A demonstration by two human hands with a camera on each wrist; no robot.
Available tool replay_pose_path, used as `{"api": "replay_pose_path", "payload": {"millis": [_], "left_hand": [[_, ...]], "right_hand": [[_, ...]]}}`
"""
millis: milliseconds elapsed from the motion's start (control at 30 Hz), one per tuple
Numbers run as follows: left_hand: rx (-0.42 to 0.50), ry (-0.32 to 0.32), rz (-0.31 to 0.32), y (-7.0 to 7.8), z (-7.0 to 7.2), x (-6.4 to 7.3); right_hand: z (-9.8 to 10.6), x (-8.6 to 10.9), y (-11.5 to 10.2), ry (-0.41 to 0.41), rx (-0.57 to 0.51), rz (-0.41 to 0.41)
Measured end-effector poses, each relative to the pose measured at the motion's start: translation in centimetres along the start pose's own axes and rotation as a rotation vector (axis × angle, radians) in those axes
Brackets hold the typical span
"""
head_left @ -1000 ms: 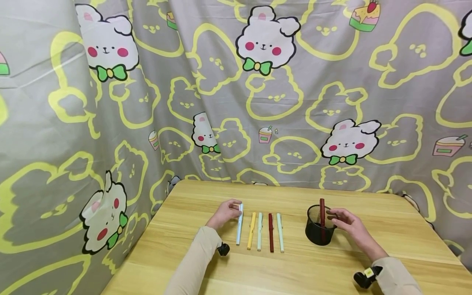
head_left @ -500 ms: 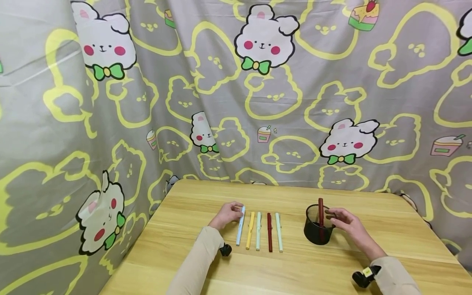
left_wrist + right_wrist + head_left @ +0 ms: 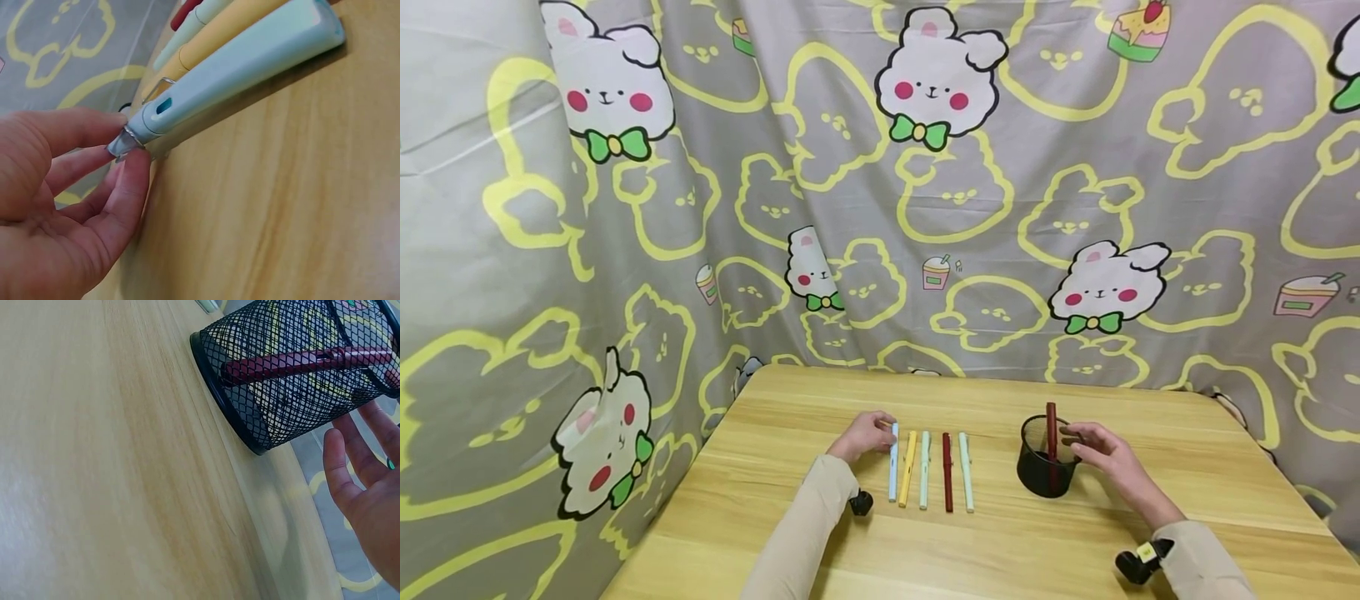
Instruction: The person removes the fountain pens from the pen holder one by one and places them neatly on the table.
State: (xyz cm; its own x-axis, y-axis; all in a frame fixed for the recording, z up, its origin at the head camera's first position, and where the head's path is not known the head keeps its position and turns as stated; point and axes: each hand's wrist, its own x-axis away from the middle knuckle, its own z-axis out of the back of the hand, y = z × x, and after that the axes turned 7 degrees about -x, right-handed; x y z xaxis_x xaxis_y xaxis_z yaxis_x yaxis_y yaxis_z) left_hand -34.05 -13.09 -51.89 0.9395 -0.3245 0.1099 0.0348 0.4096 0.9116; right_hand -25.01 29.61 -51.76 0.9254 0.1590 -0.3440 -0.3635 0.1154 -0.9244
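Note:
My left hand (image 3: 867,435) pinches the far end of a light blue pen (image 3: 893,475) between thumb and index finger. In the left wrist view the pen's body (image 3: 244,65) lies beside a yellow pen (image 3: 231,31). The row continues in the head view with a pale green pen (image 3: 925,471), a dark red pen (image 3: 947,475) and another pale green pen (image 3: 966,475). My right hand (image 3: 1108,450) is at the right side of a black mesh pen holder (image 3: 1037,477), fingers loosely spread near its rim; contact is unclear. Inside leans another dark red pen (image 3: 281,366).
Everything stands on a wooden table (image 3: 985,558). A grey curtain (image 3: 985,183) printed with cartoon animals hangs behind the table and along its left side. Dark cameras are strapped at both wrists, over beige sleeves (image 3: 805,525).
My left hand has drawn the light blue pen slightly right, closer to the yellow pen, and it lies straighter. My right hand and the pen holder hold their places.

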Motion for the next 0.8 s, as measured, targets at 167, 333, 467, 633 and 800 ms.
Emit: {"api": "replay_pose_path", "payload": {"millis": [167,333,467,633,800], "left_hand": [[-0.043,-0.028,0.006,0.6,0.1,0.1],[-0.095,-0.022,0.014,0.8,0.1,0.0],[-0.143,-0.015,0.007,1.2,0.0,-0.1],[-0.210,0.002,0.012,1.5,-0.2,-0.1],[-0.253,0.015,0.014,1.5,-0.4,-0.1]], "right_hand": [[0.0,0.0,0.0,0.002,0.006,-0.006],[0.1,0.0,0.1,0.004,0.004,-0.013],[0.1,-0.1,0.0,0.007,0.005,-0.006],[0.1,-0.1,0.0,0.001,-0.001,0.013],[0.0,0.0,0.0,-0.003,-0.010,0.016]]}}
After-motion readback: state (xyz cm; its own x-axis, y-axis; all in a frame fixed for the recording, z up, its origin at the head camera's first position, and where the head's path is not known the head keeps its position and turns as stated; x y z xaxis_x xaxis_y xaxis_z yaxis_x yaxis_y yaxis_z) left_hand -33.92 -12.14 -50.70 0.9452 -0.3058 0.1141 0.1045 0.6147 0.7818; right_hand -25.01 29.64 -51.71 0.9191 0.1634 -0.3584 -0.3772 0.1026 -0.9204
